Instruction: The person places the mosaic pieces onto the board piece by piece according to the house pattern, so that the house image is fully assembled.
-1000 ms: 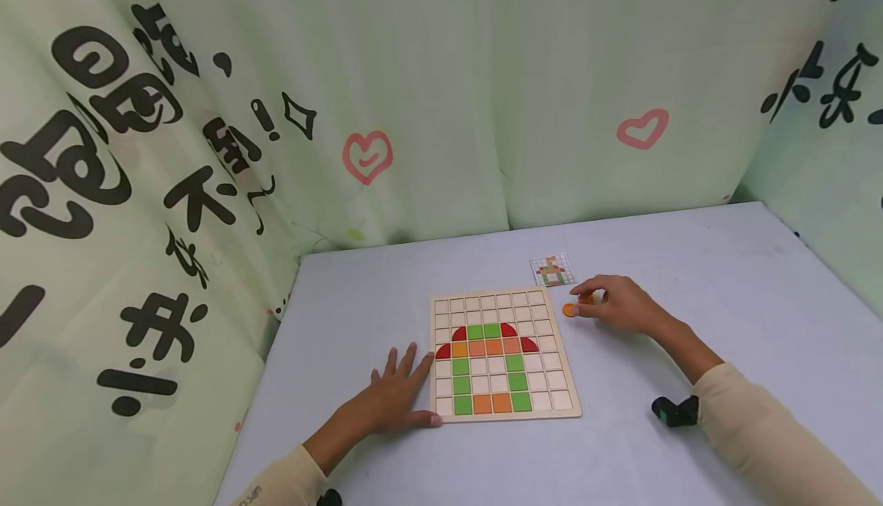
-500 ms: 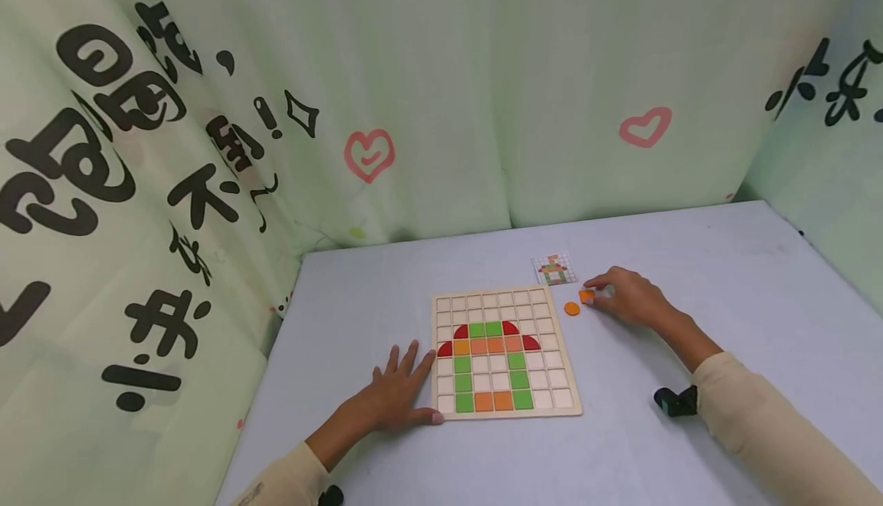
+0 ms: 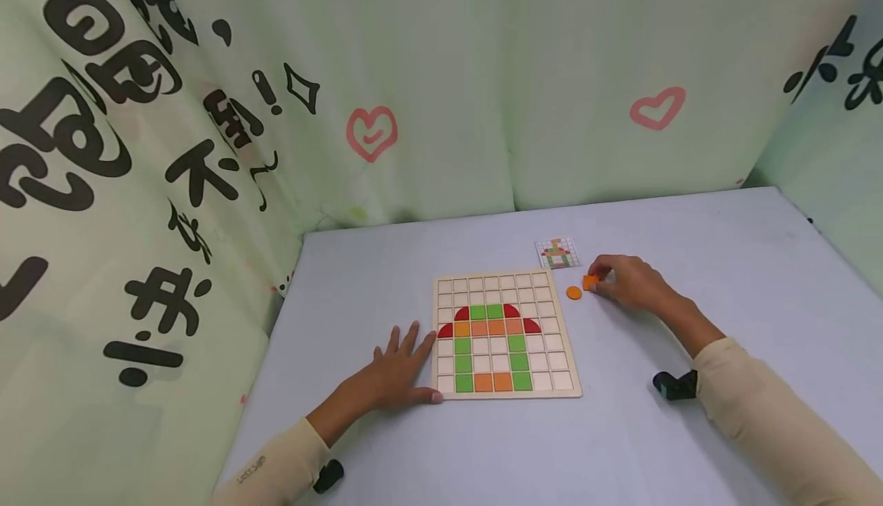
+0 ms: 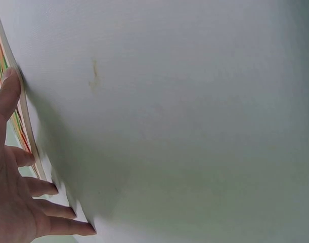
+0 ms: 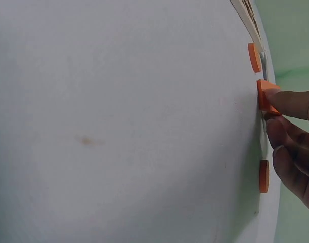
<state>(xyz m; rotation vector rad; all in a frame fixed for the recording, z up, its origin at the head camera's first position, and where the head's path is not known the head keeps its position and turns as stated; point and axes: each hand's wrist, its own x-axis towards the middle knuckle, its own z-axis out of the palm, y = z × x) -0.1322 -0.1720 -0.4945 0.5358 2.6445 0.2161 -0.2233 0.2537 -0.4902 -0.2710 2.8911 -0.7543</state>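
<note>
A wooden grid board (image 3: 562, 383) lies flat on the table, with green, orange and dark red tiles in its squares. My left hand (image 3: 396, 377) rests with spread fingers at the board's left side, thumb and index fingertips at its edge. In the left wrist view, the thumb (image 4: 8, 93) lies along the board's rim. Just right of the board's far corner, my right hand (image 3: 633, 284) pinches an orange square tile (image 3: 589, 283) between thumb and fingers. The right wrist view shows the thumb over this square tile (image 5: 262, 96), close to the tabletop.
An orange round tile (image 3: 574, 292) lies between the board and the right hand. Another orange piece (image 5: 264, 176) stands out beyond the fingers in the right wrist view. A small pattern card (image 3: 558, 253) lies behind the board. A printed curtain (image 3: 441, 92) closes off the back.
The right hand has moved slightly right from beside the round tile to the orange square tile and now pinches it. The left hand stays at the board. The head view has tilted down slightly.
</note>
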